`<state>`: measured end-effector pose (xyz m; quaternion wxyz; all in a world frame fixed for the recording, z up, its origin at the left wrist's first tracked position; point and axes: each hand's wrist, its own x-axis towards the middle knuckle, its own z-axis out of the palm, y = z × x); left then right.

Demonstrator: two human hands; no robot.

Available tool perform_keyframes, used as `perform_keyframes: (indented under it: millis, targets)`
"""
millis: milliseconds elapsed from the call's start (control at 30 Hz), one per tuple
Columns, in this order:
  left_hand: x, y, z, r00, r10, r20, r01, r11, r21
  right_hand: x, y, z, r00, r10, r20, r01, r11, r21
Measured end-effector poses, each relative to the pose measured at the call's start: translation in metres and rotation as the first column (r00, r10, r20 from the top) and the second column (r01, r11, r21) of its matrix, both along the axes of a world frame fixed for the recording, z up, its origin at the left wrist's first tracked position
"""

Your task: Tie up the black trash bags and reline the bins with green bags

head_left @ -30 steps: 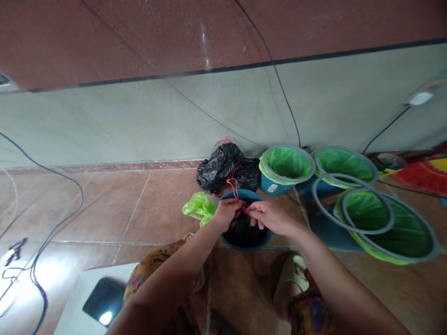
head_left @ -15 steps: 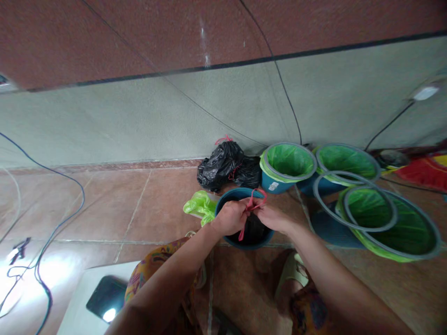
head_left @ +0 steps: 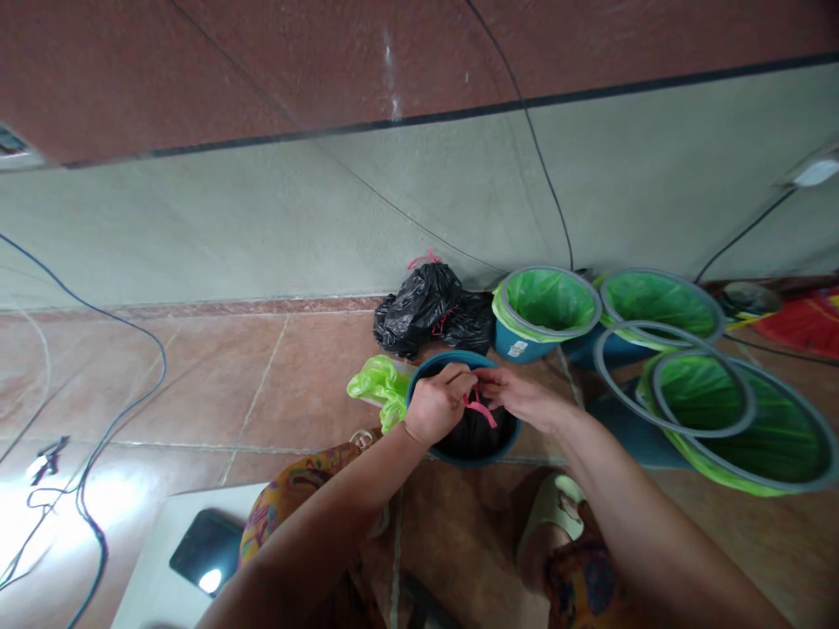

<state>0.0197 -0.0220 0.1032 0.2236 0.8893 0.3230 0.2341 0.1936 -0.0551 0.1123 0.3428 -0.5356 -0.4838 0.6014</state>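
Observation:
Above a blue trash can (head_left: 506, 446) between my feet, my left hand (head_left: 438, 404) and my right hand (head_left: 517, 395) meet, fingers closed on a red drawstring (head_left: 483, 413). One strip of the drawstring hangs down to the right below my fingertips. Inside the can sits a black garbage bag (head_left: 468, 439), its top partly hidden by my hands. Just left of the can lies a crumpled light-green plastic bag (head_left: 384, 389). Behind it, against the wall, rest black garbage bags (head_left: 419, 306) with red ties.
To the right stand blue cans with green liners and grey rims (head_left: 549, 304), (head_left: 662, 306). A loose grey ring (head_left: 606, 371) leans over the nearest ones. At lower left, a phone (head_left: 208, 550) lies on a white surface (head_left: 157, 559). Cables (head_left: 157, 341) cross the floor at left.
The red drawstring's loop above my hands is gone from sight, and a strip now hangs to the lower right. My fingers have shifted on it. The view has moved slightly.

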Motion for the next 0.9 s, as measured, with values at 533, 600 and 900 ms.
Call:
perform_keyframes:
  millis: [533,600,900]
  targets:
    - [-0.001,0.003,0.011,0.974,0.128,-0.190,-0.145,0.986,-0.079,-0.010,0.002,0.006,0.528,-0.158,0.834,-0.162,0.946,0.282]
    - [0.000,0.002,0.011,0.963,0.170,-0.210,-0.198,0.973,-0.115,-0.008,0.002,0.008,0.484,-0.131,0.865,-0.161,0.958,0.235]
    - [-0.002,0.013,-0.012,0.865,0.390,-0.316,-0.502,0.697,-0.512,0.018,0.003,-0.007,0.393,0.030,0.919,-0.101,0.995,0.010]
